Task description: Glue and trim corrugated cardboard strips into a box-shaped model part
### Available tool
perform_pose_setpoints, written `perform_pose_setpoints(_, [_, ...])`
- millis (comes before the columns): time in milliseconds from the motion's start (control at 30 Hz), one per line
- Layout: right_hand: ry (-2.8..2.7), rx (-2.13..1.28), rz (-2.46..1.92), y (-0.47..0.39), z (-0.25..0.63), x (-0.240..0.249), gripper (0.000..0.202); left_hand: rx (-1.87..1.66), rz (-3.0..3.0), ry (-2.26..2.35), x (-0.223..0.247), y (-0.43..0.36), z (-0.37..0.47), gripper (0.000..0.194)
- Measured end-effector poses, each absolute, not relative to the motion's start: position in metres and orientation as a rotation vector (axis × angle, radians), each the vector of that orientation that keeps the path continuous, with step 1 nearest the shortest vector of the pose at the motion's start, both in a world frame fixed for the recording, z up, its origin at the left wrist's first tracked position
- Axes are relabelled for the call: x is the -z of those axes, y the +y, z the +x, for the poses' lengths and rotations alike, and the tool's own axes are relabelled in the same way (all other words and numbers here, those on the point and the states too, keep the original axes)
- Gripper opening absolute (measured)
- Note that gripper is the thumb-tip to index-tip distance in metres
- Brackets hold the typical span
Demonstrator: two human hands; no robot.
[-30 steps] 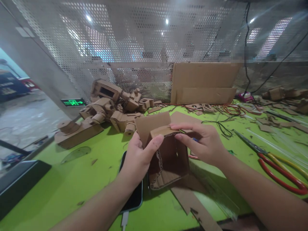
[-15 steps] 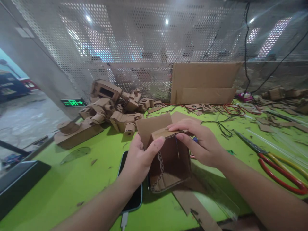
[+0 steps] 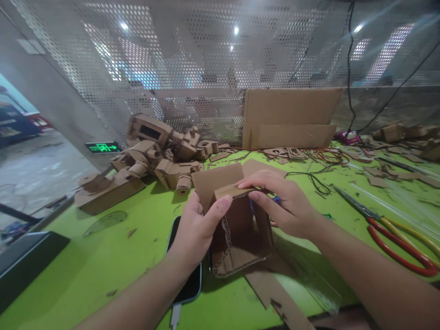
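A small open-ended cardboard box is tilted toward me between both hands, its dark inside showing. My left hand grips its left side, with the thumb over the top left edge. At the top right edge, my right hand pinches the wall between thumb and fingers. A cardboard flap stands up behind the box. Part of a blue object shows behind my right fingers; its kind is hidden. Under my left wrist lies a phone with a white cable plugged in.
Large scissors with red and yellow handles lie at right. Cardboard models pile up at the back left. A cardboard strip lies in front, and a big cardboard sheet leans on the perforated metal screen.
The box's right wall has shifted slightly, and its opening looks a little wider at the lower right. Both hands keep nearly the same hold. The whole view has moved slightly.
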State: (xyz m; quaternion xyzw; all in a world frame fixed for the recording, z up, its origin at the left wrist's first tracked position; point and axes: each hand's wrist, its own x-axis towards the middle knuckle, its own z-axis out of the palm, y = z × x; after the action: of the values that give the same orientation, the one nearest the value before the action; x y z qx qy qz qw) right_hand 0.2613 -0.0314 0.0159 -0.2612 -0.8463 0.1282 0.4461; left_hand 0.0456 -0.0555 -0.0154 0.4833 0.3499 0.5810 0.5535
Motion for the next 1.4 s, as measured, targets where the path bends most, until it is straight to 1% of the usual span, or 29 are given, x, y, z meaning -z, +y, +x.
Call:
perform_pose_setpoints(233, [-2.086,-0.335,-0.658,-0.032,0.261,-0.015,0.02,-1.384,1.152,0.856,0.017,-0.055,0.045,0.065])
perform_pose_setpoints(600, [-2.013,-0.506,-0.689,-0.034,0.26,-0.015,0.02,-1.423,1.11,0.828,0.007,-0.061,0.051,0.058])
perform_pose_setpoints(767, [-1.989,-0.566,-0.706,-0.034,0.26,-0.014,0.021,-1.414,1.085,0.835,0.005,-0.062,0.053,0.059])
perform_pose_setpoints(900, [-1.969,-0.627,-0.737,-0.034,0.26,-0.013,0.022,-1.373,1.086,0.819,0.008,-0.059,0.048,0.066])
perform_pose_setpoints(1067, [-1.958,-0.643,-0.747,-0.035,0.26,-0.013,0.023,-1.366,1.095,0.799,0.01,-0.058,0.045,0.068])
perform_pose_setpoints(1167, [-1.954,-0.654,-0.755,-0.035,0.26,-0.013,0.023,-1.362,1.073,0.816,0.008,-0.059,0.048,0.073])
perform_pose_setpoints(1267, [-1.946,-0.671,-0.772,-0.035,0.26,-0.012,0.024,-1.406,1.07,0.819,0.008,-0.06,0.049,0.072])
perform_pose_setpoints(1400, [-1.953,-0.664,-0.759,-0.034,0.26,-0.012,0.022,-1.357,1.098,0.784,0.01,-0.059,0.047,0.069])
